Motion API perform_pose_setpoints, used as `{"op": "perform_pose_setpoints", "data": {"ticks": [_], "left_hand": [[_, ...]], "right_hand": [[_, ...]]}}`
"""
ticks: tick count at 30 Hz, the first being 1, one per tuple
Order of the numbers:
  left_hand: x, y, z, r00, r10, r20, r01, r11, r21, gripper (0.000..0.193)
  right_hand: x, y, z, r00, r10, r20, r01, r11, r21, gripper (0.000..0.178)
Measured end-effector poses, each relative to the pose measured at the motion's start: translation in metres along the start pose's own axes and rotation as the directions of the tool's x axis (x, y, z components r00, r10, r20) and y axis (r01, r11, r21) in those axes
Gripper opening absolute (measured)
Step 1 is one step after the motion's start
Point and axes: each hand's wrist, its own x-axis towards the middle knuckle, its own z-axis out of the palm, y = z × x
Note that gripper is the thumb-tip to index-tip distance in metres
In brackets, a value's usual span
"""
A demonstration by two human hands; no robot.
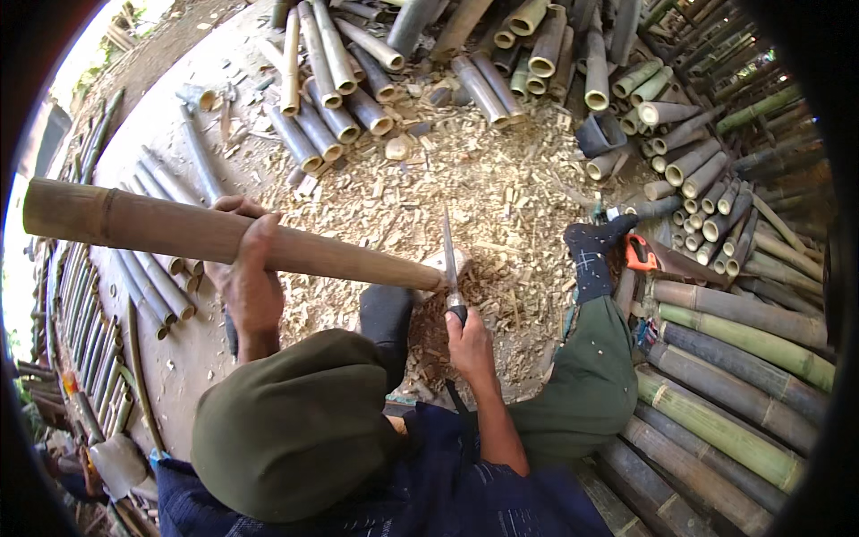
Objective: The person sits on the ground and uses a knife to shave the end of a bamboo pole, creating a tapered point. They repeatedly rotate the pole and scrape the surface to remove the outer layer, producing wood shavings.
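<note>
My left hand [249, 277] is wrapped round a long brown bamboo tube [161, 225], which slants from the upper left down toward the middle. Its narrower end meets a pale block [458, 259] on the ground, near the knife. In my right hand [472, 347] is the dark handle of a knife [449, 246]. The slim, pointed blade stands away from me, close beside the tube's end; whether it touches the bamboo I cannot tell.
Wood chips [501, 224] cover the ground between my dark-socked feet. Beside my right foot lies an orange-handled saw [641, 253]. Cut bamboo tubes [313, 134] lie ahead, with more stacked at right. A dark container [599, 134] stands by the far pile. Bamboo poles [734, 358] line my right side.
</note>
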Motion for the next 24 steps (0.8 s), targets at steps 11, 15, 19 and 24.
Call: {"op": "perform_pose_setpoints", "data": {"ticks": [11,15,19,24], "left_hand": [[0.044,-0.066,-0.058,0.944,-0.165,-0.287,0.114,0.976,-0.186,0.039],[0.049,-0.068,-0.049,0.969,-0.139,-0.206,0.105,0.98,-0.169,0.039],[0.062,-0.071,-0.032,0.981,-0.127,-0.144,0.104,0.982,-0.159,0.039],[0.066,-0.065,-0.045,0.993,-0.115,-0.02,0.11,0.976,-0.186,0.045]], "right_hand": [[-0.029,-0.066,-0.054,0.921,-0.291,-0.258,0.334,0.932,0.143,0.029],[-0.01,-0.008,-0.003,0.965,-0.186,-0.184,0.187,0.982,-0.015,0.03],[0.013,0.023,0.002,0.998,-0.038,-0.054,0.026,0.979,-0.203,0.033],[-0.018,-0.058,-0.049,0.966,-0.204,-0.157,0.227,0.963,0.148,0.032]]}}
